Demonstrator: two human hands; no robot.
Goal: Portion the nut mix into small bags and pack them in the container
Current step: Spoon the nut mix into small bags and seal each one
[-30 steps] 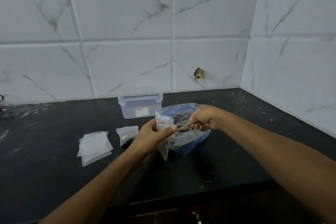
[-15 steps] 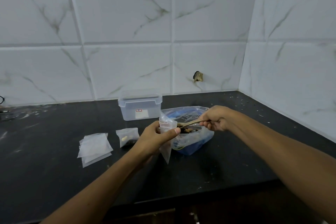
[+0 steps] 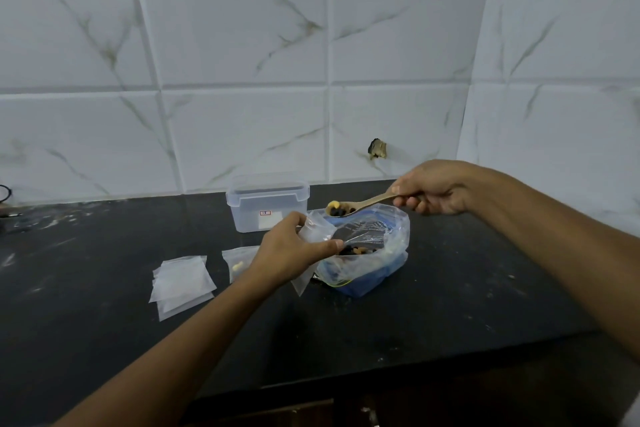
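While hands grip, wooden spoon (image 3: 360, 205) heaped, crinkly clear small bag (image 3: 317, 230).

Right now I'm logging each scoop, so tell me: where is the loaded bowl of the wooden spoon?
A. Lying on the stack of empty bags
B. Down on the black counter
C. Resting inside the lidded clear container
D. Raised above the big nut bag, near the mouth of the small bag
D: the right hand holds the wooden spoon with nuts in its bowl, raised above the big nut bag and beside the small bag that the left hand grips.
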